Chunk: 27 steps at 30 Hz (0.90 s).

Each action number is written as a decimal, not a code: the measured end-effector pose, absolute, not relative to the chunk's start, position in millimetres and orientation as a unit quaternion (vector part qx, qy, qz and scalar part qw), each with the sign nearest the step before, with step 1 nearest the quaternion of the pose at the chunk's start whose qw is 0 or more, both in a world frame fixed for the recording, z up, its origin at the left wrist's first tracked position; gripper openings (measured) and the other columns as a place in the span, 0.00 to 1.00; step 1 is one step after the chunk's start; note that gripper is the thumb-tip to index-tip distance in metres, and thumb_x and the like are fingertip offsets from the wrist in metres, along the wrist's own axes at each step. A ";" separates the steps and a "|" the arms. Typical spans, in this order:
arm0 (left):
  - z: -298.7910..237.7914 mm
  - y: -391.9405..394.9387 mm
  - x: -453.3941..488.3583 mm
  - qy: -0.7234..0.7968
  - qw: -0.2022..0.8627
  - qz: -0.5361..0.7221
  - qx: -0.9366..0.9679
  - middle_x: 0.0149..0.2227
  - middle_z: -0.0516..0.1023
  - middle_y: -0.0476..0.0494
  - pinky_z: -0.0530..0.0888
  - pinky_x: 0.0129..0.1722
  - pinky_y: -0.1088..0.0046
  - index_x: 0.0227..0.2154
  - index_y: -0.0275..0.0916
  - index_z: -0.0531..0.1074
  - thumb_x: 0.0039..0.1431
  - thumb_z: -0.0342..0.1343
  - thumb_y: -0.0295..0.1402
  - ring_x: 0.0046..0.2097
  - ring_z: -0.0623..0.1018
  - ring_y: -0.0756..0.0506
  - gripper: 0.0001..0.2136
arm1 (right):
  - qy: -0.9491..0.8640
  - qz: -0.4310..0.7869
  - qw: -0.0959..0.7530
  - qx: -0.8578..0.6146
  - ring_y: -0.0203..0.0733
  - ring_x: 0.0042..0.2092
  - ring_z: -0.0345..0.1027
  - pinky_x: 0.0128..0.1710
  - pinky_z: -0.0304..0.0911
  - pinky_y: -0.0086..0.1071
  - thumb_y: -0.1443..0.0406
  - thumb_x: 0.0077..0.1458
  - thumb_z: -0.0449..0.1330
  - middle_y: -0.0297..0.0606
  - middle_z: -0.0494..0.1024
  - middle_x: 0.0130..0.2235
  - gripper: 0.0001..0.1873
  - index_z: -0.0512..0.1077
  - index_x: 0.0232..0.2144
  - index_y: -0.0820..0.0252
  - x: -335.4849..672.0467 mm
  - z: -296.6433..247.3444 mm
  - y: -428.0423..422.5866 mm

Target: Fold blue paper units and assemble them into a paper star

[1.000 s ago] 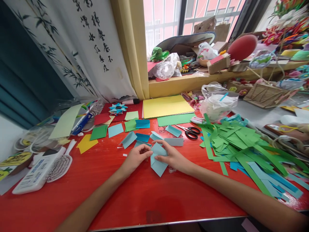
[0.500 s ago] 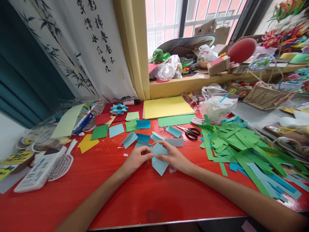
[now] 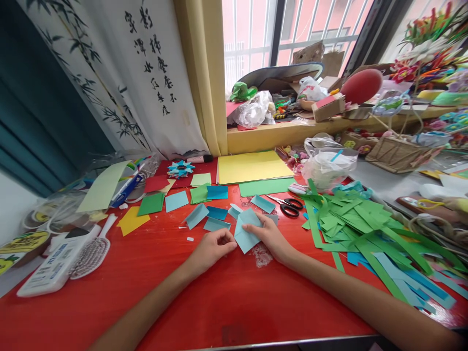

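A light blue sheet of folded paper [image 3: 247, 238] is held up over the red table, tilted, with crease lines across it. My right hand [image 3: 272, 236] grips it from the right, thumb on the near face and fingers behind. My left hand [image 3: 217, 246] is closed in a pinch, its fingertips right at the paper's left edge. Whether they grip that edge I cannot tell. Just beyond my hands lie folded blue paper pieces, among them a light blue one [image 3: 196, 216] and a darker one [image 3: 217, 213]. Black-handled scissors [image 3: 290, 206] rest to their right.
Green paper strips [image 3: 351, 219] are heaped on the right. A yellow paper stack [image 3: 254, 167] and a blue paper ring [image 3: 180, 169] are at the back. On the left are a hairbrush [image 3: 91, 253] and a white bottle [image 3: 51, 270]. The red tabletop [image 3: 204, 302] ends in front.
The light blue paper has turned and shifted slightly right in my right hand. My left fingers have drawn back from its face to its lower left edge.
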<state>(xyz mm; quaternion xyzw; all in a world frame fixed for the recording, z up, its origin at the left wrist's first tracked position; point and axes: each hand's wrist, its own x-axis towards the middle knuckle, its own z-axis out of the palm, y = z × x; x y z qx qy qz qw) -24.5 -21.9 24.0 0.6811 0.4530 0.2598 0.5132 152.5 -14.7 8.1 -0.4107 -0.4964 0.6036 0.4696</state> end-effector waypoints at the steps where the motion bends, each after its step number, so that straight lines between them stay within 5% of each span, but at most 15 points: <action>1: 25.3 -22.2 -24.5 0.452 0.512 0.266 0.680 0.24 0.65 0.52 0.63 0.26 0.77 0.25 0.36 0.65 0.51 0.51 0.36 0.26 0.65 0.52 0.08 | -0.498 0.603 0.467 -0.413 0.35 0.29 0.62 0.27 0.59 0.28 0.60 0.45 0.59 0.34 0.68 0.30 0.15 0.65 0.34 0.62 152.8 7.7 -14.0; 13: 22.1 -23.9 -20.7 0.457 0.524 0.367 0.618 0.29 0.68 0.49 0.66 0.29 0.76 0.31 0.38 0.64 0.49 0.54 0.37 0.31 0.68 0.50 0.09 | -0.560 0.639 0.379 -0.366 0.34 0.29 0.63 0.27 0.59 0.26 0.60 0.45 0.59 0.33 0.69 0.30 0.13 0.66 0.33 0.62 150.3 12.3 -20.9; 21: 23.7 -21.8 -21.4 0.466 0.559 0.378 0.572 0.22 0.66 0.52 0.65 0.26 0.77 0.27 0.35 0.66 0.52 0.52 0.36 0.24 0.66 0.53 0.08 | -0.599 0.569 0.406 -0.390 0.34 0.29 0.63 0.27 0.58 0.26 0.57 0.51 0.54 0.34 0.71 0.29 0.14 0.70 0.31 0.63 151.7 6.3 -18.4; 27: 21.6 -24.2 -22.1 0.451 0.592 0.377 0.551 0.22 0.67 0.51 0.66 0.24 0.76 0.24 0.35 0.65 0.53 0.51 0.36 0.22 0.67 0.53 0.09 | -0.614 0.524 0.426 -0.408 0.40 0.37 0.66 0.34 0.61 0.30 0.59 0.52 0.53 0.36 0.74 0.39 0.16 0.71 0.41 0.58 153.2 8.6 -19.5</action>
